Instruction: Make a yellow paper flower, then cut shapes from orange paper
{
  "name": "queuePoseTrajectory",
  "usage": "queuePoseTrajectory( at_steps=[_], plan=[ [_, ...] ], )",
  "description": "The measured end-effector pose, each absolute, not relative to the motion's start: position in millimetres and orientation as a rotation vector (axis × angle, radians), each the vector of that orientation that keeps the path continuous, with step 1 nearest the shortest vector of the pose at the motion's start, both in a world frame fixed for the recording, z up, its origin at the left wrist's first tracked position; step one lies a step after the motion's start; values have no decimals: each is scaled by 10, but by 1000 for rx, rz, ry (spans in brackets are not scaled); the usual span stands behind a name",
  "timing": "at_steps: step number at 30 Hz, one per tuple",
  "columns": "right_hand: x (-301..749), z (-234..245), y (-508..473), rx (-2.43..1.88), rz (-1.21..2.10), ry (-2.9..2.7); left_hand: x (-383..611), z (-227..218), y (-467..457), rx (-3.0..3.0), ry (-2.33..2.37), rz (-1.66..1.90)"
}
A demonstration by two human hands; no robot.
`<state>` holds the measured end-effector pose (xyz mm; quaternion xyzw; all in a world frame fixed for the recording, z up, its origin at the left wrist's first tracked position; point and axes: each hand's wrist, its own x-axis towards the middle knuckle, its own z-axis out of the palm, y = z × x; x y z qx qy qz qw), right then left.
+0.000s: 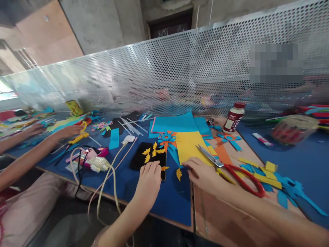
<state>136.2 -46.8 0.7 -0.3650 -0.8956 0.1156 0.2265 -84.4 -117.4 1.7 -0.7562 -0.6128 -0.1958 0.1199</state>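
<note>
My left hand [149,178] is over the near edge of a black phone [138,156], fingers together and bent down. A small yellow paper piece [165,168] sticks out beside its fingertips. Several yellow paper cutouts [154,150] lie on the phone. My right hand [204,173] rests at the near edge of a yellow paper sheet [190,147], fingers loosely curved and thumb apart, with nothing visible in them. Another yellow cutout [179,174] lies on the blue table between my hands. Red-handled scissors [241,175] lie partly open beyond my right forearm. A blue-and-orange paper flower [166,138] lies beyond the phone.
A red-capped bottle [234,117], glue stick [262,139] and clear jar [294,129] stand or lie at right. Blue sheets [174,123] lie behind. Cables [113,168] hang over the table's front edge. A co-worker's arms [33,154] reach in from the left. A perforated metal screen [167,68] borders the back.
</note>
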Motion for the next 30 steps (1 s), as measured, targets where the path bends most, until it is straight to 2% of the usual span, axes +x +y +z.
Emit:
queuePoseTrajectory(
  at_steps=[3,7,11,19,21,25,30],
  plan=[
    [1272,-44,-503,-1204,206,-2408,-766,37,-1313,-2223,-1769,-474],
    [1166,-86,-499,-1162,168,-2502,-748,154,-1373,-2434,-1753,-497],
    [1118,-94,-511,-1189,321,-2456,-784,254,-1193,-2408,-1905,-462],
    [1058,-16,-557,-1160,647,-2291,-782,287,-990,-2728,-1860,-435],
    [1082,41,-560,-1118,762,-2215,-792,323,-1002,-2722,-1920,-579],
    [1174,148,-532,-1226,957,-2063,-851,354,-980,-2651,-2098,-1093],
    [1283,186,-477,-1250,949,-2170,-894,279,-946,-2393,-2345,-1956]
  ],
)
